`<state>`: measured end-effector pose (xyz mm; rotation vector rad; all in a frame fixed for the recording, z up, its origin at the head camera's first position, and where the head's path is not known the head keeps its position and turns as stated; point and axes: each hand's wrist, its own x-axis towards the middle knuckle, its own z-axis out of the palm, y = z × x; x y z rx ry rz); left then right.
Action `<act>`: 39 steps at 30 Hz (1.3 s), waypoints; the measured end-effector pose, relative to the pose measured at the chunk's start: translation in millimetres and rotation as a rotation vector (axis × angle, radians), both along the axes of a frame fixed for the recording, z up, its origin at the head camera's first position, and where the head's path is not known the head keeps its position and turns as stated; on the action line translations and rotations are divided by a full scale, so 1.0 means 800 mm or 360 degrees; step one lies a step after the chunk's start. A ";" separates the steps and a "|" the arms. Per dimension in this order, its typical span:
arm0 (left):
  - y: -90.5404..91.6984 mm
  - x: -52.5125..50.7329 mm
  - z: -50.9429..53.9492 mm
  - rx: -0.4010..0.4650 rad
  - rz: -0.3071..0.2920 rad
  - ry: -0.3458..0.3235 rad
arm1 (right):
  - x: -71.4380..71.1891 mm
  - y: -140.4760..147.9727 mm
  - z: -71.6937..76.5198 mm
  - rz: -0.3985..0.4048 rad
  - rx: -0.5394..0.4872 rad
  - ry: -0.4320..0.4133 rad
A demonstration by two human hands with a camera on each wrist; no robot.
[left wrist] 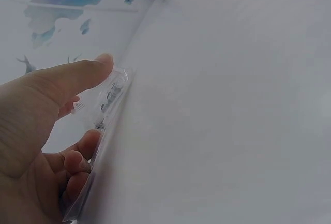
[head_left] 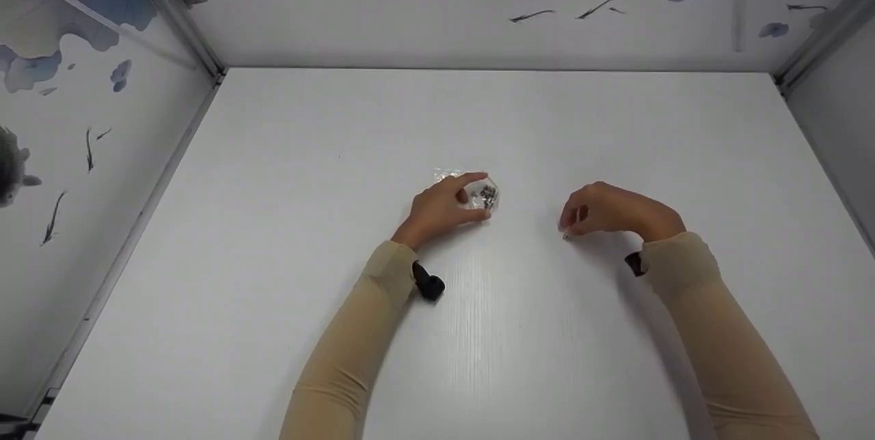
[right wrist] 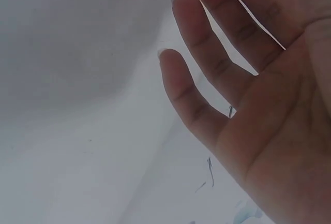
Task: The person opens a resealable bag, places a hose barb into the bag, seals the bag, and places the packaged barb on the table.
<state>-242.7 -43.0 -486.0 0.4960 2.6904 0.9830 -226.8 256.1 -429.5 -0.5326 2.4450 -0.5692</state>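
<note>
Near the middle of the table, my left hand [head_left: 441, 209] grips a small clear plastic bag [head_left: 493, 210] between thumb and fingers. Several small dark, silvery pieces [head_left: 487, 195] lie in the bag's right end. In the left wrist view the bag [left wrist: 123, 75] stands out edge-on from the thumb and fingers. To the right, my right hand [head_left: 608, 210] is bent down at the table, its thumb and index finger pinching a tiny shiny piece [head_left: 566, 237], whose kind is too small to tell. The right wrist view shows the other fingers [right wrist: 178, 74] loosely spread; the pinch is out of frame there.
The white table [head_left: 273, 221] stretches out around both hands. Behind it stands a back wall [head_left: 410, 9] with painted fish, and a similar left wall [head_left: 82, 126] runs along the side. Black wrist devices [head_left: 429, 283] sit at both cuffs.
</note>
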 end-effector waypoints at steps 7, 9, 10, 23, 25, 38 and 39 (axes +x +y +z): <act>0.000 -0.001 -0.001 -0.0006 0.0001 -0.0005 | 0.003 0.001 -0.004 -0.0006 -0.0009 -0.0010; 0.000 -0.001 -0.001 -0.0004 -0.0002 -0.0010 | 0.004 0.000 -0.006 0.0007 -0.0030 0.0003; 0.000 -0.001 -0.001 -0.0003 -0.0004 -0.0012 | 0.004 0.000 -0.007 0.0010 -0.0041 0.0010; 0.000 -0.002 0.001 -0.0003 -0.0005 -0.0006 | 0.001 -0.003 -0.013 0.0018 -0.0097 0.0025; 0.000 -0.002 0.000 -0.0005 -0.0004 0.0001 | 0.001 -0.003 -0.013 0.0012 -0.0096 0.0019; 0.001 -0.001 0.000 -0.0030 0.0006 -0.0001 | -0.004 -0.006 -0.013 0.0053 -0.0108 0.0068; 0.001 -0.001 0.000 -0.0029 0.0004 -0.0002 | -0.004 -0.007 -0.013 0.0052 -0.0109 0.0076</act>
